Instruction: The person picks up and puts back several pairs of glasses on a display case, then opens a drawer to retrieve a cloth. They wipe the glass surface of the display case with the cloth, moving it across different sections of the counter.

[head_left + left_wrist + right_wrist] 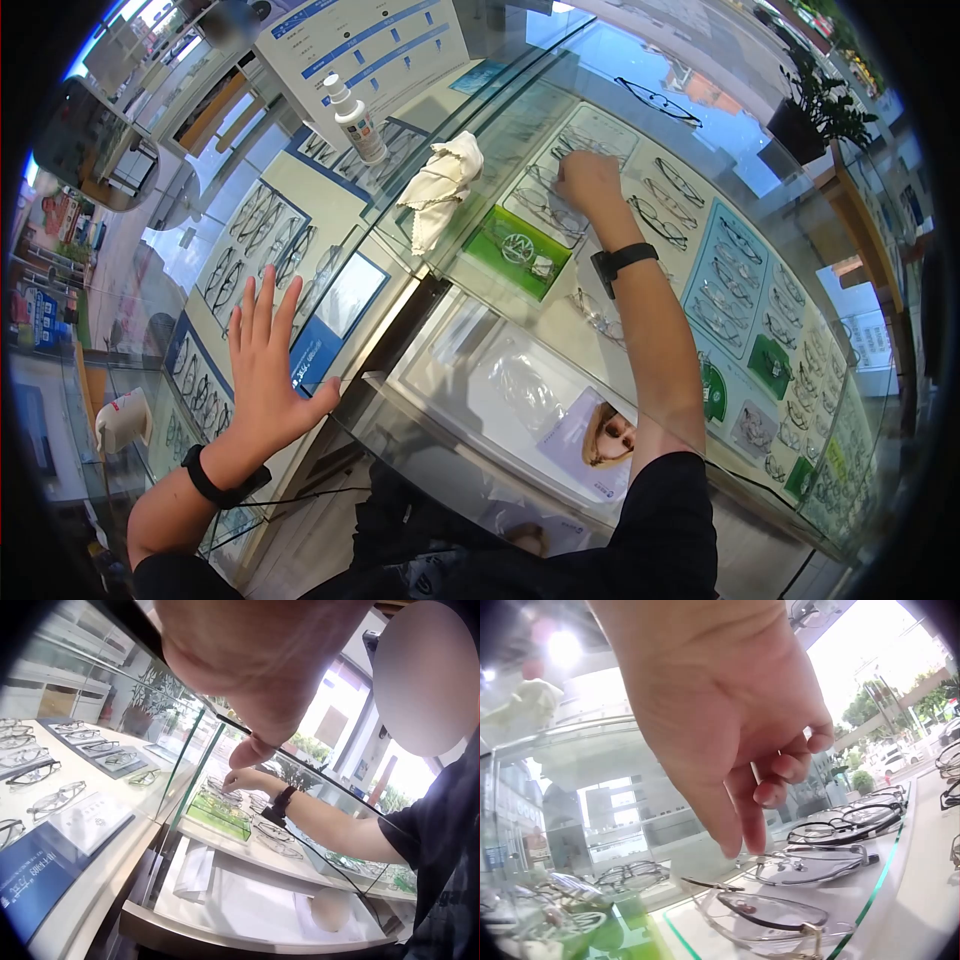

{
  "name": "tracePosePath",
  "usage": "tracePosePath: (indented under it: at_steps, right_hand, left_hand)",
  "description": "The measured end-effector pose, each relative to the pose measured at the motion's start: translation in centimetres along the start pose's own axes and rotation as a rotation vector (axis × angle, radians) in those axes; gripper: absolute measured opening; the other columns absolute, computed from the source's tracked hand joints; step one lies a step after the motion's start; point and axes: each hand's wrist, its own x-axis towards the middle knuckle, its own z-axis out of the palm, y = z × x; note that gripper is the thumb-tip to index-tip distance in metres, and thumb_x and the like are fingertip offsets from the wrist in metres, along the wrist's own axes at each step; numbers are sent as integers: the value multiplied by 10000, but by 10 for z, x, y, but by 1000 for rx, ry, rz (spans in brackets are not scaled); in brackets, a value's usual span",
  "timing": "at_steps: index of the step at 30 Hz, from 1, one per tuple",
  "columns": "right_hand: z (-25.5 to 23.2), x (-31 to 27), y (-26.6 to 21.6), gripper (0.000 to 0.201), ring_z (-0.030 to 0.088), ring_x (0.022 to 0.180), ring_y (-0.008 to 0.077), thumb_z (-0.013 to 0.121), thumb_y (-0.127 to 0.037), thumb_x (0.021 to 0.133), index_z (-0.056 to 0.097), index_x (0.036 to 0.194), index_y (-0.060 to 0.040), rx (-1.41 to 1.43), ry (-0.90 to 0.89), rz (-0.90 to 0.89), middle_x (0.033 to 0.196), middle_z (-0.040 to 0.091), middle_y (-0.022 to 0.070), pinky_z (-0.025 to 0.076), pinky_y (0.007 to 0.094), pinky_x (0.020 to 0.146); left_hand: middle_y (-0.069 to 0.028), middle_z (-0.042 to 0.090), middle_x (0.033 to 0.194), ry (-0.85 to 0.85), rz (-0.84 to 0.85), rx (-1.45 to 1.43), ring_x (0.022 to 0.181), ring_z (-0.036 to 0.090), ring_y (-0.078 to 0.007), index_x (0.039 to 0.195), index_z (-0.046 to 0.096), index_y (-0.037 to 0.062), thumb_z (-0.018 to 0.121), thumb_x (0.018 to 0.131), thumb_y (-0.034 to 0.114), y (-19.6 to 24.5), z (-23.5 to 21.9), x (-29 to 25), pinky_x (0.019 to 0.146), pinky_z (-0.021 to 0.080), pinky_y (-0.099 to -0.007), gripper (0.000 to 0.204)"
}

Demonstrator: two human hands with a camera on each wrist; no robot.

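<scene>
My right hand [590,185] reaches over the glass counter to a tray of eyeglasses [548,212]. In the right wrist view, the thumb and forefinger of my right hand [744,851] come together on the near end of clear-lensed eyeglasses [810,866]; the other fingers curl. More eyeglasses [769,911] lie in front, and dark-rimmed ones [847,825] behind. My left hand [265,370] is spread with fingers straight over the left side of the counter, holding nothing. Its palm [255,660] fills the top of the left wrist view.
A green tray [517,252] lies beside the eyeglass tray. On the glass stand a crumpled cloth [440,190] and a spray bottle [355,125]. Below is a white drawer [450,345] with printed cards. A potted plant [815,115] stands at the back right.
</scene>
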Motion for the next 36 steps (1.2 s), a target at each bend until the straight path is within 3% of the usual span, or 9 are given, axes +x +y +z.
tracePosePath:
  at_steps: [2,9,14,18,23,26,28,36]
  right_hand:
    - [-7,-12,-8,152,724,860,284,795,-308,741,788,818,-178,15,-28,-56,860,760,78,513,437,759]
    - [20,-17,-14,138,722,878,279,798,-304,734,794,792,-180,-50,5,-65,866,760,86,504,438,746]
    - [13,-24,-24,125,722,883,280,797,-301,742,793,789,-186,-45,-65,-81,863,759,81,488,443,793]
    - [19,-25,-27,137,722,891,282,794,-308,754,794,808,-182,-64,-13,-106,868,760,81,486,448,801]
    - [-5,-31,-22,151,722,899,285,775,-310,791,795,841,-169,11,-3,-55,883,761,90,507,457,794]
    - [1,-18,-6,151,722,902,290,761,-303,805,793,845,-161,-6,99,33,892,761,91,512,454,806]
    - [9,-14,1,148,722,904,291,755,-297,808,792,847,-159,-15,96,52,897,761,93,517,453,804]
    - [24,-3,6,113,724,912,299,732,-251,807,790,850,-165,-61,151,106,911,761,100,531,457,799]
  left_hand:
    - [-252,234,1649,6,0,-16,1523,193,-476,1575,338,86,695,642,335,-1,2,-1,1212,141,-604,1030]
    - [-237,243,1651,41,13,-30,1524,193,-473,1563,365,100,690,638,338,-3,3,-2,1211,146,-606,1009]
    - [-223,243,1656,47,8,-38,1526,193,-469,1562,374,114,692,638,336,-3,4,-3,1213,144,-603,1002]
    - [-224,237,1657,52,12,-24,1524,196,-468,1563,370,114,698,641,340,-3,4,-3,1212,147,-603,1005]
    - [-230,235,1655,43,5,-9,1521,199,-469,1565,363,111,703,641,344,-2,2,-2,1210,152,-606,1012]
    - [-203,222,1671,22,6,3,1547,158,-446,1590,324,112,695,672,396,-3,3,-4,1220,132,-593,1030]
    - [-230,237,1654,54,18,-12,1520,201,-470,1565,363,110,706,639,337,-3,5,-3,1210,151,-604,1013]
    - [-228,236,1655,43,9,-14,1519,206,-470,1565,363,108,700,642,344,-2,3,-3,1211,154,-600,1011]
